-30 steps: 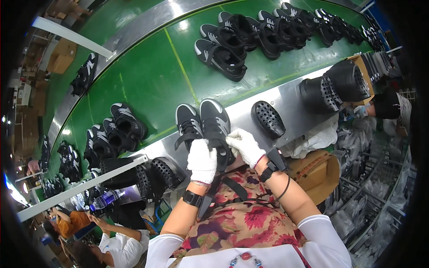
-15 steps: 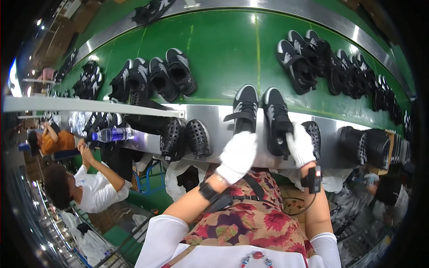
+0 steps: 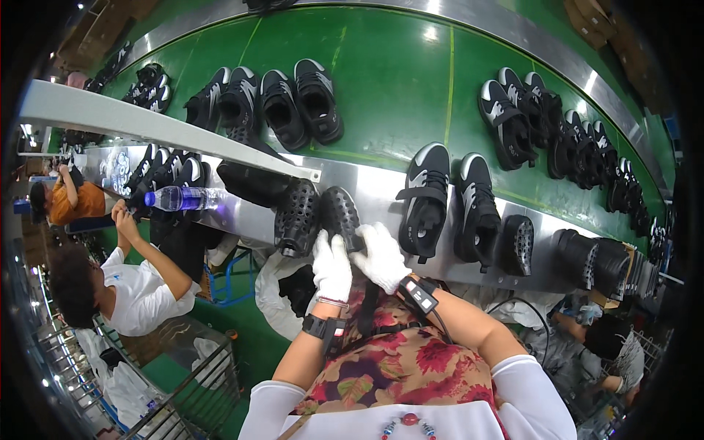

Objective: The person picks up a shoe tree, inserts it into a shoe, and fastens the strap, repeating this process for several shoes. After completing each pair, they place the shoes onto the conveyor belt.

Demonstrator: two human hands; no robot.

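Both white-gloved hands, left [image 3: 332, 265] and right [image 3: 380, 256], close on a black perforated rubber shoe sole [image 3: 340, 216] at the steel bench [image 3: 381, 192] edge. It looks light, flexible, grippy; hold its side rims.

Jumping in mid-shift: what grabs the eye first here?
The wide green conveyor belt across the top, carrying pairs of black-and-white sneakers. Nearer, on the steel ledge, the white-gloved left hand and right hand meet at a black perforated sole, beside another sneaker pair.
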